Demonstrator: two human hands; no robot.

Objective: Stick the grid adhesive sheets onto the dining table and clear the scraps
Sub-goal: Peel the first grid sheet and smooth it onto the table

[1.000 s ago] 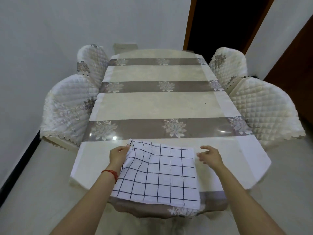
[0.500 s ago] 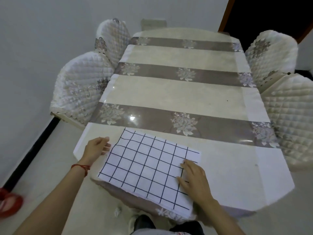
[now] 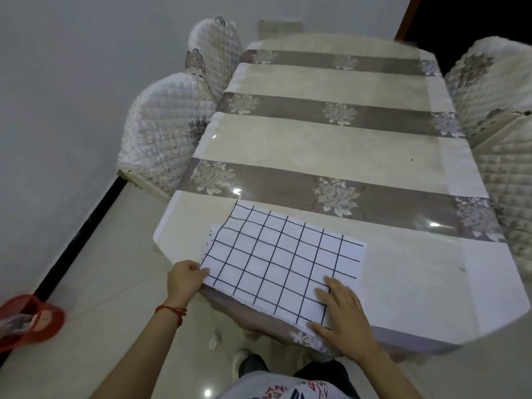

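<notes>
A stack of white grid adhesive sheets point(image 3: 276, 260) with black lines lies on the near end of the dining table point(image 3: 339, 145). The top sheet's left edge is lifted and curled, showing another sheet beneath it. My left hand point(image 3: 184, 279) pinches the near left corner of the top sheet. Lying flat, my right hand point(image 3: 342, 315) presses on the stack's near right corner at the table's edge.
The table has a beige and grey-brown striped cover with flower motifs. Quilted white chairs point(image 3: 164, 139) stand along the left side and further chairs point(image 3: 495, 105) on the right. A red bag point(image 3: 28, 321) lies on the floor at the left. The wall runs close on the left.
My left hand has moved from beside the sheet to grip its near left corner and lift that edge. My right hand stays pressed on the near right corner. The view has tilted down.
</notes>
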